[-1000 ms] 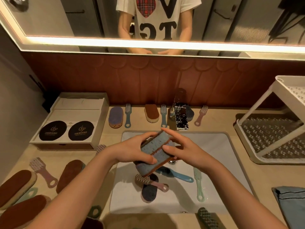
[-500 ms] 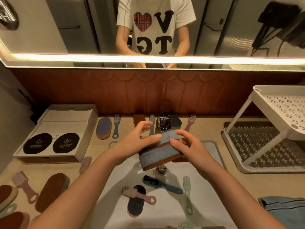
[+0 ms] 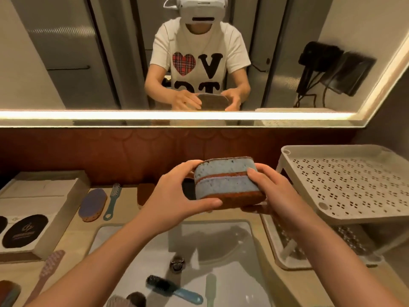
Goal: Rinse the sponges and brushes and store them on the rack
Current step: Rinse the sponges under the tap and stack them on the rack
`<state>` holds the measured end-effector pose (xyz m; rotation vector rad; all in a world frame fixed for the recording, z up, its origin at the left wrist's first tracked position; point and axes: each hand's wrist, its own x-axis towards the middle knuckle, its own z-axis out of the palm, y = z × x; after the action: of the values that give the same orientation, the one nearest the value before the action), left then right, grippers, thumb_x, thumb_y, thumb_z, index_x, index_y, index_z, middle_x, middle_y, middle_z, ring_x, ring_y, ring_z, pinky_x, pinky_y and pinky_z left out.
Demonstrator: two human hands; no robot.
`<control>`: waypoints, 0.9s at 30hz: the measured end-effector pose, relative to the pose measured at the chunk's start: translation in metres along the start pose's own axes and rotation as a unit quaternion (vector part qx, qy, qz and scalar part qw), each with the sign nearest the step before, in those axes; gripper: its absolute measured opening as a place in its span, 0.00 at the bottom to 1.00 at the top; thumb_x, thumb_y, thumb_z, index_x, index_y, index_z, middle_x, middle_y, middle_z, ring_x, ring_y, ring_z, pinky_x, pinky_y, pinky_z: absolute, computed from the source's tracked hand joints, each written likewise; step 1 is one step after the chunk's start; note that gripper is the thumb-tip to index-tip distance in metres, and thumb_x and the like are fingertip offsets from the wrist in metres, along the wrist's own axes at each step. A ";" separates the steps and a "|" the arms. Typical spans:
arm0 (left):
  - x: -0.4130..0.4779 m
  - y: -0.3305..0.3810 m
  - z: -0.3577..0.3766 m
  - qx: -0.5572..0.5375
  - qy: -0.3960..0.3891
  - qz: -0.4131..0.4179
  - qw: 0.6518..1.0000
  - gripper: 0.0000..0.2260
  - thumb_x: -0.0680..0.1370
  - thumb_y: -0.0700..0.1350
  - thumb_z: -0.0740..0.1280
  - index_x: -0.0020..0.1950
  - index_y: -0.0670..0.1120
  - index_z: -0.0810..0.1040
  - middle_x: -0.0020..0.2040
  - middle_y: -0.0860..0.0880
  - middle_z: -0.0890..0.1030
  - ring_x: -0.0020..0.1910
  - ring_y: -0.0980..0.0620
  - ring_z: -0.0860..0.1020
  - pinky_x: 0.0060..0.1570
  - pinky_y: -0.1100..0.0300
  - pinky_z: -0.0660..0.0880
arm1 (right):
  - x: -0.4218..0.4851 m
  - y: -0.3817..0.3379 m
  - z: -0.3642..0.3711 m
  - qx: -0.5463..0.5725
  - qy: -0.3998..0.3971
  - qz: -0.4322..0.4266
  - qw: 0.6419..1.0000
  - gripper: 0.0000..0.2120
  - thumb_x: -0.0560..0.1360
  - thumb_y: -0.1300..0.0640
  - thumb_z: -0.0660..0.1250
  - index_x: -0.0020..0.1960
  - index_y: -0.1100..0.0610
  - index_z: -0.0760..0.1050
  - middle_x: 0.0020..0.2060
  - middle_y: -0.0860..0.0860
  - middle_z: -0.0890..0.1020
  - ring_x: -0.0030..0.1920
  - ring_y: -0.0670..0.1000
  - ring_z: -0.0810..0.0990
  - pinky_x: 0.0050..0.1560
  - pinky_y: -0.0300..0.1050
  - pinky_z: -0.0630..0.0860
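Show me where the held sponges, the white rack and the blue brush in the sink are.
held sponges (image 3: 228, 185), head view, on the lower one's blue side.
white rack (image 3: 345, 185), head view, on its top shelf.
blue brush (image 3: 177, 291), head view, on its neck.

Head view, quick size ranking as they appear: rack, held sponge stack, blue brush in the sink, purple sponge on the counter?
1. the rack, largest by far.
2. the sponge stack, though it is held close up, which inflates it.
3. the blue brush and the purple sponge look about alike, so I am not ranking them.

Brown sponge (image 3: 145, 193) half behind left hand (image 3: 174, 204), box (image 3: 33, 209) cropped left
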<state>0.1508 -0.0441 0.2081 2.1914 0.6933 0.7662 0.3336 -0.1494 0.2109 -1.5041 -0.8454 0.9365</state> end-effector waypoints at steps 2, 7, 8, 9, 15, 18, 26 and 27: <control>0.014 0.016 0.013 -0.002 0.014 0.014 1.000 0.29 0.61 0.65 0.72 0.59 0.65 0.67 0.55 0.67 0.75 0.56 0.71 0.72 0.50 0.80 0.67 | 0.003 -0.011 -0.027 -0.019 -0.014 -0.013 1.000 0.14 0.76 0.46 0.60 0.60 0.47 0.73 0.52 0.50 0.80 0.51 0.50 0.81 0.42 0.45 0.81; 0.045 0.043 0.056 -0.040 0.046 0.019 0.998 0.35 0.60 0.67 0.72 0.62 0.60 0.64 0.56 0.65 0.75 0.58 0.69 0.72 0.53 0.74 0.67 | 0.006 -0.023 -0.088 -0.015 -0.039 -0.034 0.999 0.27 0.69 0.42 0.62 0.67 0.44 0.67 0.59 0.50 0.77 0.58 0.51 0.78 0.48 0.45 0.81; 0.055 0.050 0.068 -0.044 0.048 0.024 0.998 0.35 0.60 0.68 0.72 0.62 0.59 0.64 0.57 0.64 0.74 0.58 0.68 0.72 0.52 0.74 0.67 | 0.007 -0.024 -0.104 -0.007 -0.026 -0.043 0.999 0.29 0.68 0.43 0.62 0.68 0.43 0.65 0.59 0.49 0.76 0.58 0.52 0.77 0.50 0.47 0.80; 0.064 0.056 0.079 -0.048 0.046 0.027 0.997 0.35 0.60 0.68 0.72 0.62 0.58 0.65 0.57 0.63 0.74 0.58 0.67 0.72 0.52 0.73 0.67 | 0.008 -0.024 -0.117 0.001 -0.011 -0.051 0.999 0.29 0.67 0.44 0.63 0.68 0.43 0.65 0.59 0.50 0.75 0.59 0.52 0.77 0.53 0.49 0.80; 0.122 0.078 0.133 -0.057 -0.032 0.018 0.998 0.28 0.70 0.56 0.70 0.65 0.51 0.64 0.53 0.62 0.73 0.51 0.65 0.74 0.40 0.78 0.71 | 0.025 -0.012 -0.175 0.017 0.044 -0.058 0.997 0.24 0.70 0.48 0.65 0.65 0.45 0.69 0.59 0.52 0.75 0.58 0.51 0.77 0.54 0.45 0.78; 0.147 0.078 0.161 -0.044 -0.086 0.001 0.995 0.27 0.73 0.53 0.69 0.66 0.47 0.62 0.59 0.52 0.74 0.57 0.57 0.75 0.46 0.71 0.75 | 0.036 0.002 -0.194 0.011 0.101 -0.046 0.994 0.16 0.75 0.51 0.64 0.62 0.45 0.71 0.56 0.53 0.78 0.56 0.51 0.78 0.52 0.44 0.78; 0.164 0.071 0.195 0.083 -0.104 -0.030 0.991 0.29 0.74 0.58 0.66 0.69 0.48 0.60 0.63 0.47 0.73 0.62 0.47 0.72 0.62 0.46 0.70 | 0.057 0.017 -0.204 -0.045 0.173 -0.038 0.983 0.12 0.79 0.54 0.58 0.62 0.48 0.68 0.53 0.51 0.76 0.53 0.49 0.76 0.47 0.42 0.79; 0.164 0.071 0.196 0.108 -0.100 -0.035 0.988 0.29 0.74 0.58 0.65 0.70 0.48 0.60 0.64 0.47 0.72 0.63 0.46 0.70 0.63 0.46 0.68 | 0.059 0.018 -0.203 -0.068 0.179 -0.046 0.981 0.13 0.79 0.55 0.58 0.63 0.49 0.68 0.54 0.52 0.76 0.53 0.48 0.76 0.49 0.43 0.79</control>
<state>0.4149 -0.0643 0.1992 2.3847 0.7753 0.4439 0.5421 -0.1851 0.2006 -1.6721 -0.7184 0.5260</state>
